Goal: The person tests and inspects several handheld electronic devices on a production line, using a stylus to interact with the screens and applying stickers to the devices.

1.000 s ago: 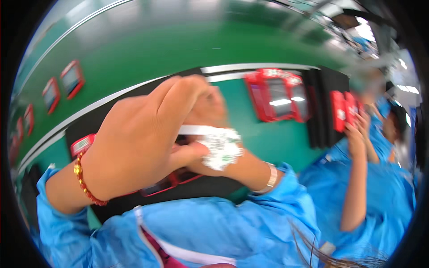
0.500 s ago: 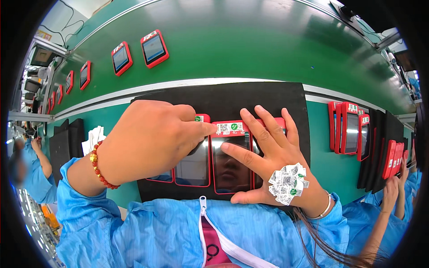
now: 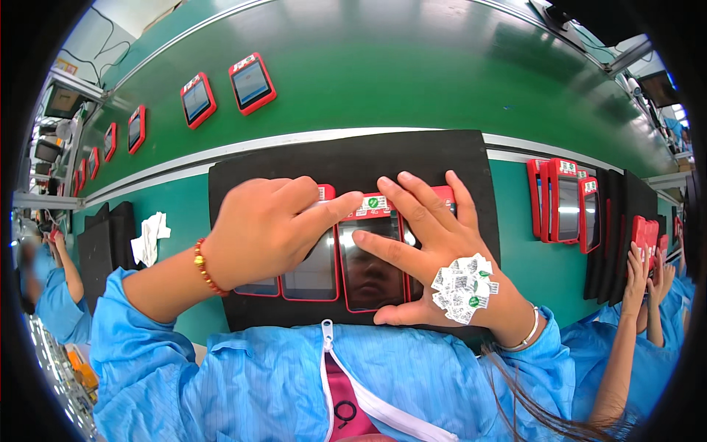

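Several red-cased handheld touchscreen devices lie side by side on a black mat point(image 3: 258, 163) in front of me. My left hand point(image 3: 269, 228) reaches over the left ones, its index fingertip on a white label point(image 3: 374, 203) along the top edge of the middle device point(image 3: 372, 283). The other fingers are curled, and the thumb is hidden. Spread wide, my right hand point(image 3: 434, 254) rests over the middle device's right side and the device beside it. A cluster of small printed stickers point(image 3: 465, 287) is stuck to its back. One more device point(image 3: 313, 272) shows partly below my left hand.
Beyond the metal rail, red devices point(image 3: 252, 83) form a row on the green surface. More red devices point(image 3: 563, 199) stand beside black sheets at right, near a co-worker's hands point(image 3: 639, 276). White crumpled paper point(image 3: 151, 237) and black pads point(image 3: 107, 237) lie at left.
My left index finger has stretched out across the label, covering its left part. The right hand stays spread over the devices. The whole view has shifted slightly.
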The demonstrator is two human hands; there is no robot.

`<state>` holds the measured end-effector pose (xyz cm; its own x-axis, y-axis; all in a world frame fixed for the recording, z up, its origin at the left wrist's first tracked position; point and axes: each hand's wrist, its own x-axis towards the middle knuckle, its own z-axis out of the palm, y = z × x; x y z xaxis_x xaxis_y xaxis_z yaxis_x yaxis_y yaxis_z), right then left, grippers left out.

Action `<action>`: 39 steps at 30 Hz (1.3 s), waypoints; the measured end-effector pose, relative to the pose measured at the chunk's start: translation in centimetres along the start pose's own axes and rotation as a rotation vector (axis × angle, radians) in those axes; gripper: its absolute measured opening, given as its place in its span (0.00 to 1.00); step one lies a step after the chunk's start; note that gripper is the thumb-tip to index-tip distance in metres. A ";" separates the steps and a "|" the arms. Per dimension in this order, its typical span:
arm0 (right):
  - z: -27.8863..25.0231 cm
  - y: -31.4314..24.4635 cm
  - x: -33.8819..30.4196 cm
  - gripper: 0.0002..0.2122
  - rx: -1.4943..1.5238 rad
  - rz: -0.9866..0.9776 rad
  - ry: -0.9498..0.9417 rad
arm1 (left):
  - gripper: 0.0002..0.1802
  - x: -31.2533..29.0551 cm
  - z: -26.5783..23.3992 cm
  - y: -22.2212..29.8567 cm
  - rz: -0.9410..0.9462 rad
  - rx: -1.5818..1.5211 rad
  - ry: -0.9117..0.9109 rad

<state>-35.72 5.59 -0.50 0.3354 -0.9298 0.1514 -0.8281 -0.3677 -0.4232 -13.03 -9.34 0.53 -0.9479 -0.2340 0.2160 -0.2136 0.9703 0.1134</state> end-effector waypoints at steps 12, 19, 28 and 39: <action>4.2 2.0 -0.4 0.45 0.098 -0.139 0.260 | 0.12 2.6 0.1 -1.5 0.057 -0.111 -0.036; 2.8 2.3 -0.5 0.43 0.175 -0.134 0.196 | 0.12 7.7 1.8 0.9 0.043 -0.270 0.289; -0.1 1.4 -1.3 0.41 0.012 -0.057 0.062 | 0.23 4.2 -3.3 4.0 0.137 -0.351 -0.065; -0.9 -3.0 3.9 0.40 -0.098 -0.034 -0.138 | 0.14 -3.2 -4.9 -2.2 -0.142 -0.027 -0.113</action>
<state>-32.37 3.08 2.14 0.4167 -0.9083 0.0369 -0.8528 -0.4046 -0.3301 -8.39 -11.03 4.35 -0.9295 -0.3587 0.0856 -0.3423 0.9256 0.1615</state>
